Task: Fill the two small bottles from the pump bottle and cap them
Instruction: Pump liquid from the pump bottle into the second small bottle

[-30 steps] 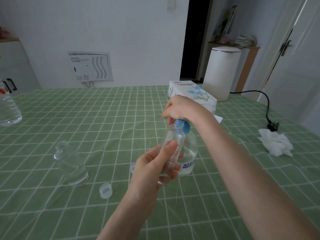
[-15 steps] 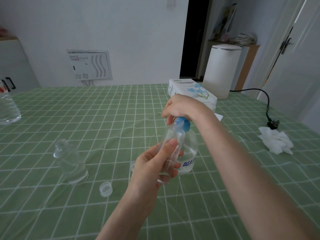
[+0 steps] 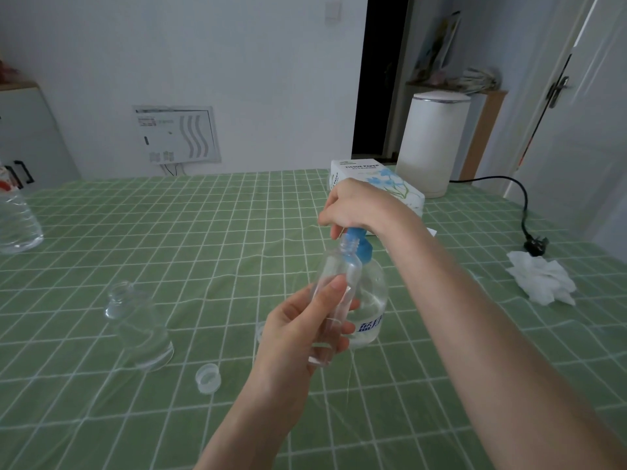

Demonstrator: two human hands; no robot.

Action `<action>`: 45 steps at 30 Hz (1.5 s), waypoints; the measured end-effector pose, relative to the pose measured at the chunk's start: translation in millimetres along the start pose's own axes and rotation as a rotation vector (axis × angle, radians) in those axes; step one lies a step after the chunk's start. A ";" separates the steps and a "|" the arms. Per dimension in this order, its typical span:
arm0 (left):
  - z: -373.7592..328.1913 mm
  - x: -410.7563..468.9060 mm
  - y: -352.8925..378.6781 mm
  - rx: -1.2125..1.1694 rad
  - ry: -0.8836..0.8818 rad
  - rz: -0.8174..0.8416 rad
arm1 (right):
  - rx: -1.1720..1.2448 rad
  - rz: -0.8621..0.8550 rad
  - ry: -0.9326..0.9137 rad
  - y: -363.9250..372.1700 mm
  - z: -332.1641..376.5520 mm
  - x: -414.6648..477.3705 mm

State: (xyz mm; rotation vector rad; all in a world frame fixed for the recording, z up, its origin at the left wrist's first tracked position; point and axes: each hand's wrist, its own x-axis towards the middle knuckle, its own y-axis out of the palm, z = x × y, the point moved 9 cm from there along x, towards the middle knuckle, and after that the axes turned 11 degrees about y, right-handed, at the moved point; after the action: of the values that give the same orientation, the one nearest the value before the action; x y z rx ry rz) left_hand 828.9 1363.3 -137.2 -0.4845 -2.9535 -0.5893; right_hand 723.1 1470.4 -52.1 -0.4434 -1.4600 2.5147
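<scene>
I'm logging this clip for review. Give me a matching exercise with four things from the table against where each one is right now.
Things:
1. slim small bottle
2. squat small bottle
3. loose cap
4. pump bottle

States:
A. gripped at its blue top by the right hand
B. lying alone on the tablecloth
C. held by the left hand, mouth near the pump
D. standing uncapped and untouched at the left

Pairs: 1-C, 2-D, 3-B, 4-A

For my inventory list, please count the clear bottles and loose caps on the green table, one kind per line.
Small bottles: 2
Pump bottle: 1
Large water bottle: 1
Loose cap, in plain view: 1
Total: 5
</scene>
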 end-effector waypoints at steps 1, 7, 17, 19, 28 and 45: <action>0.0 0.4 -0.4 -0.009 0.001 -0.002 | 0.001 0.008 0.000 1.4 0.3 0.2; 0.1 0.6 -1.0 -0.008 -0.002 -0.003 | -0.006 0.057 0.008 6.6 -1.5 -1.0; 2.0 0.1 0.0 -0.006 -0.010 -0.005 | -0.021 0.068 0.002 11.4 -4.1 0.9; 0.3 -0.1 0.8 -0.001 -0.002 0.004 | -0.021 0.037 -0.010 5.5 -2.1 1.6; 2.1 1.9 -0.9 0.018 -0.011 -0.010 | -0.039 0.061 -0.015 6.7 1.0 1.6; 1.5 -1.0 -1.3 0.004 -0.018 -0.013 | -0.070 0.115 -0.002 7.4 1.4 -1.4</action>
State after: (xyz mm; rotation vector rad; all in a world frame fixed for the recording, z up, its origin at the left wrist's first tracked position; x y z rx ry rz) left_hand 829.4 1362.4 -139.2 -0.4732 -2.9765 -0.5839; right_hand 723.8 1465.2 -57.6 -0.5517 -1.5696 2.5581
